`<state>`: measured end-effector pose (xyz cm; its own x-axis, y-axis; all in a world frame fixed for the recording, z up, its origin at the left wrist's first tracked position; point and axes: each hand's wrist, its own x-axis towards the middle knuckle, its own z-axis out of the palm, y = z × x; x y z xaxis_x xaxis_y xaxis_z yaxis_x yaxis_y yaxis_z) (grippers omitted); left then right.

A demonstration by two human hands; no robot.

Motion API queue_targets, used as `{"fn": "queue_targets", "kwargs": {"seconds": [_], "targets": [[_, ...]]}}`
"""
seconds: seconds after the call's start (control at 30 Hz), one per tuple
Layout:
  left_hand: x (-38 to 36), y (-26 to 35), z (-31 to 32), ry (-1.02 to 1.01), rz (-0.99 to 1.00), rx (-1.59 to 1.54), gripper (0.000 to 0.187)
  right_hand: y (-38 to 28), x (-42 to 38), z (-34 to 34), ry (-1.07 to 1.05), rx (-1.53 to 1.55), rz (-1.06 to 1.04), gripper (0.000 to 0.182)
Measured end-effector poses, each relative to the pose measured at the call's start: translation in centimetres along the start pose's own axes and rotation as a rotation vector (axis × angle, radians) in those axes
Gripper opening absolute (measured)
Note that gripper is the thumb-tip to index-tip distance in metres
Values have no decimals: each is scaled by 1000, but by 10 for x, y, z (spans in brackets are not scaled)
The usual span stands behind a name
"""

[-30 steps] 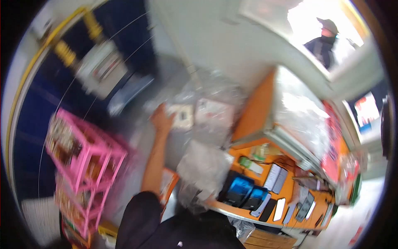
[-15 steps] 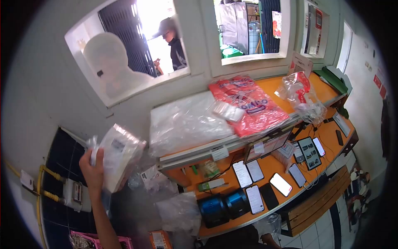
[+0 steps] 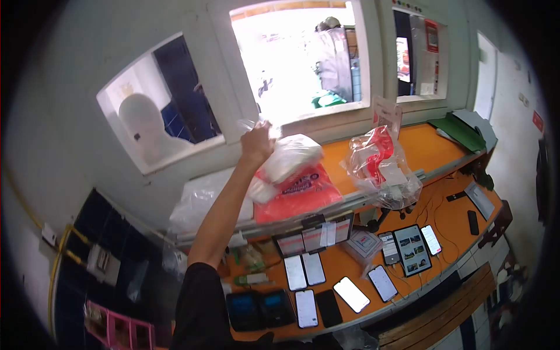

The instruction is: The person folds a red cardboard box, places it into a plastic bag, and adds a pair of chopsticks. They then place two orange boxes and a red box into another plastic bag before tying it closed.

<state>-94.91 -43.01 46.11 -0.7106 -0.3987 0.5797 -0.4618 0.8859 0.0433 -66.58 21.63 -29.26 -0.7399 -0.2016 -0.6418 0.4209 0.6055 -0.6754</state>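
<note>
My left hand (image 3: 258, 144) is raised over the upper orange counter (image 3: 408, 149), its fingers wrapped round the gathered top of a clear plastic bag (image 3: 294, 156) with something pale inside. The bag hangs just right of the hand, blurred, over a red printed plastic bag (image 3: 303, 195). Under my forearm, a small pale packet (image 3: 262, 191) rests at the red bag's left edge. A stack of clear plastic bags (image 3: 201, 201) lies to the left. My right hand is out of view.
Farther right are a clear bag with a red print (image 3: 382, 163) and a green folder (image 3: 461, 134). The lower desk holds a monitor (image 3: 315, 235), several phones, a tablet (image 3: 413, 251) and cables. A wooden bench (image 3: 443, 315) stands in front. Window openings line the wall.
My left hand has carried the bag from the far left to above the counter. The view has turned right. The person outside and a hand at the bottom edge no longer show.
</note>
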Motion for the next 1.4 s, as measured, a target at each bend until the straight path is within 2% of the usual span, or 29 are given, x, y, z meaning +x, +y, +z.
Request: {"fn": "queue_targets", "kwargs": {"seconds": [0.03,0.07,0.1,0.17,0.2,0.23,0.27,0.3,0.33,0.4,0.47,0.53,0.6,0.63,0.67,0.7,0.73,0.77,0.87,0.9,1.0,1.07,1.13,1.17,1.23,1.3,1.33,1.37,1.4], "targets": [[-5,17,-1,6,-33,-67,36,47,31,10,-19,-173,-60,38],[-16,27,0,60,69,-216,43,54,36,10,-28,-345,-123,42],[-45,60,-41,-76,59,-385,43,49,43,-6,-61,-394,-138,40],[-105,80,-58,-185,428,-797,39,-10,44,-30,-113,-590,-292,38],[-150,98,-84,-266,463,-755,36,-31,54,-33,-146,-705,-415,37],[-193,108,-88,-302,560,-975,33,-45,65,-35,-183,-812,-554,36],[-242,120,-106,-411,480,-997,34,-57,76,-36,-221,-898,-700,35],[-288,128,-97,-446,405,-1136,32,-44,106,-19,-306,-783,-713,36],[-332,134,-90,-610,236,-1312,29,-31,133,-6,-392,-667,-707,37],[-424,137,-65,-713,-81,-1132,29,-116,105,0,-654,-676,-673,32],[-547,146,-6,-652,-339,-725,26,-210,56,17,-921,-655,-624,27],[-622,131,-1,-922,-546,-668,20,-298,-19,43,-1147,-643,-532,22],[-677,106,-16,-906,-852,-716,19,-339,-86,74,-1256,-674,-464,20],[-700,100,-26,-878,-879,-725,19,-342,-107,87,-1318,-628,-308,17],[-722,94,-35,-657,-994,-771,20,-344,-130,100,-1365,-573,-149,15],[-745,89,-42,-436,-1094,-808,21,-350,-164,107,-1367,-592,-155,15],[-767,87,-37,-420,-1104,-812,21,-360,-202,103,-1362,-552,-138,11],[-792,77,-29,-221,-1117,-886,22,-367,-240,108,-1358,-503,-120,9],[-826,74,-38,344,-1101,-934,21,-382,-302,107,-1351,-501,-146,10],[-831,72,-52,276,-1212,-996,21,-387,-317,103,-1428,-503,-146,11],[-820,76,-107,344,-1157,-1201,18,-404,-355,106,-1516,-455,-182,13],[-823,75,-120,212,-1173,-1093,21,-420,-372,105,-1620,-454,-170,12],[-844,69,-115,238,-1255,-150,41,-438,-375,104,-1363,-365,-351,13],[-860,70,-111,238,-1237,-147,41,-454,-374,109,-1266,-249,-385,16],[-883,76,-114,201,-1227,-274,60,-471,-293,135,-1229,-18,-374,17],[-871,88,-155,-256,-1275,-648,60,-484,-237,156,-1262,179,-129,18],[-859,81,-167,-407,-1119,-874,58,-487,-234,163,-1264,184,-62,18],[-828,76,-203,-440,-1055,-1149,51,-491,-241,171,-1269,204,-59,18],[-803,70,-231,-282,-872,-1162,40,-495,-259,176,-1229,116,-115,18]]}}
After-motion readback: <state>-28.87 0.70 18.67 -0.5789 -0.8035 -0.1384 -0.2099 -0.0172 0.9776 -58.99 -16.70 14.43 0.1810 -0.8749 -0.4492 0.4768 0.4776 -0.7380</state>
